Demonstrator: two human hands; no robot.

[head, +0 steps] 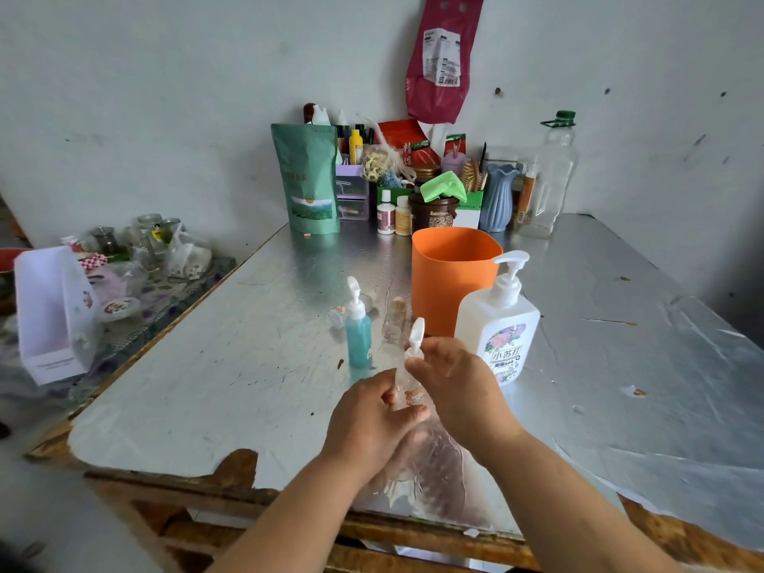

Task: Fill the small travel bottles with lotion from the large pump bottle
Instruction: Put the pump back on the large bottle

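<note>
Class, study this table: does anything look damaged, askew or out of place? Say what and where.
The silver table covering is torn at the near edge, baring brown wood. Behind the teal pump bottle, a small clear bottle lies on its side, unlike the clear travel bottle the left hand and right hand hold roughly upright.
</note>
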